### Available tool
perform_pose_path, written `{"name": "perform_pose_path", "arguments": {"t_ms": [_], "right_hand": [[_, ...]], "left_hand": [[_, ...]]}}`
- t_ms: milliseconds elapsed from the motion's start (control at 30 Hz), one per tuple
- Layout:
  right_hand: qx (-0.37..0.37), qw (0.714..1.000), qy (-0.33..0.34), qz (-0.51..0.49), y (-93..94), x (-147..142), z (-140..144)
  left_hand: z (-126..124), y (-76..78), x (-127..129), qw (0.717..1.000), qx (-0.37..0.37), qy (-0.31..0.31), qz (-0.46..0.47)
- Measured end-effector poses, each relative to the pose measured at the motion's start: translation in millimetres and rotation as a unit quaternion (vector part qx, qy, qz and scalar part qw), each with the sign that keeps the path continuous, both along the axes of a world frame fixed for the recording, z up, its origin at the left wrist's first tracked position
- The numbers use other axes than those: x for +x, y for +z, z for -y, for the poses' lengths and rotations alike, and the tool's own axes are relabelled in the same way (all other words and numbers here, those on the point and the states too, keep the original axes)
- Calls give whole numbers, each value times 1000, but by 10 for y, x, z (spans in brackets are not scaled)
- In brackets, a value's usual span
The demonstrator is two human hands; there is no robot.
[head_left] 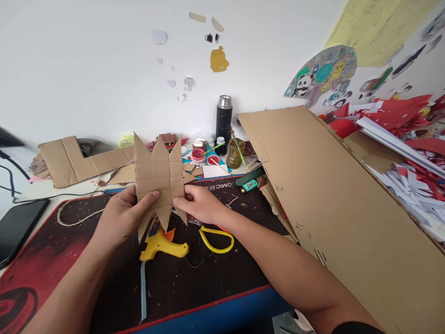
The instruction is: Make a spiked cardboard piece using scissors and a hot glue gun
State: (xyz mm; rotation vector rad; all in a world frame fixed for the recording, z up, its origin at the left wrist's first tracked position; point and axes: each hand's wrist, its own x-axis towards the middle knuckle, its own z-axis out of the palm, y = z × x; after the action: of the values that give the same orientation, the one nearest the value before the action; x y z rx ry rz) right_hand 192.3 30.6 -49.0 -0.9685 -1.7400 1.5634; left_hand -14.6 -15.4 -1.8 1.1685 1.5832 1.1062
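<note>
Above the cluttered dark desk mat (194,283), I see my left hand (120,215) and right hand (201,204) both pinching a spiky-edged brown cardboard cutout (159,178).

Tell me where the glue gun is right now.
In the head view, the yellow glue gun lies on the dark mat, just below the cardboard cutout held in both hands, with the yellow scissors to its right.

Desk mat (215,278) bears glue gun (163,246) and scissors (217,239) directly beneath the grip; string (74,218) left of it.
</note>
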Motion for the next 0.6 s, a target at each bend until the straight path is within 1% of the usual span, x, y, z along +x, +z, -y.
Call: {"name": "perform_pose_path", "arguments": {"t_ms": [233, 400, 467, 600], "right_hand": [[6, 1000, 1, 9, 23, -1, 9], [17, 999, -5, 31, 45, -2, 36], [24, 998, -14, 51, 70, -9, 61], [61, 994, -50, 79, 99, -36, 100]], "left_hand": [[11, 21, 8, 1000, -3, -2, -2], [10, -2, -13, 1000, -11, -4, 7], [10, -7, 0, 999, -19, -3, 28], [5, -12, 78, 993, -44, -1, 113]]}}
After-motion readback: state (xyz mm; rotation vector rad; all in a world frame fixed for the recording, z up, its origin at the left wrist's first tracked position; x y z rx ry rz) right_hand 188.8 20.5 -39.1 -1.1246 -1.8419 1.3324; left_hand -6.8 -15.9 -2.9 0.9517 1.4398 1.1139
